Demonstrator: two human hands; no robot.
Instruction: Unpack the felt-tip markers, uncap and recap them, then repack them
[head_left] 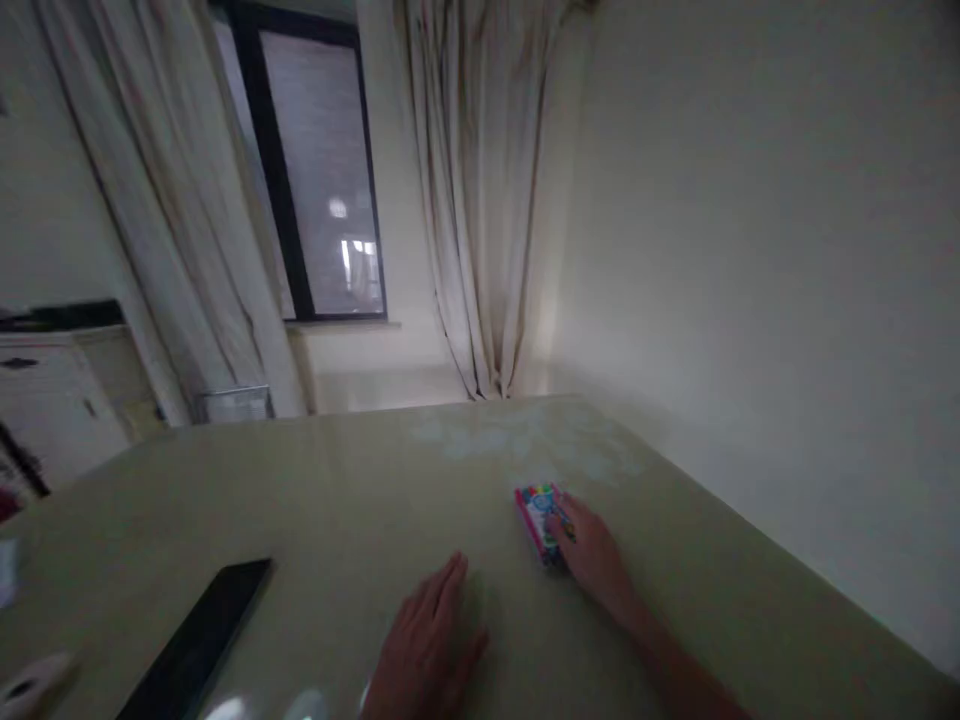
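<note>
Your right hand (592, 550) grips the small, colourful printed packet (541, 518) on the glossy beige worktop (337, 490); your left hand (427, 645) lies flat, released. That smooth surface could likely let the packet slide away.

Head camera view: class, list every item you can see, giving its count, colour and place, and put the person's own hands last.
table: one, pale greenish, fills the lower picture
small box: one, pink-edged with colourful print, on the table right of centre
flat dark slab: one, black, on the table at lower left
curtains: two, off-white, either side of the window
window: one, dark-framed, back wall
cabinet: one, white, far left
left hand: one, flat on the table, fingers spread
right hand: one, fingers on the small box
</note>
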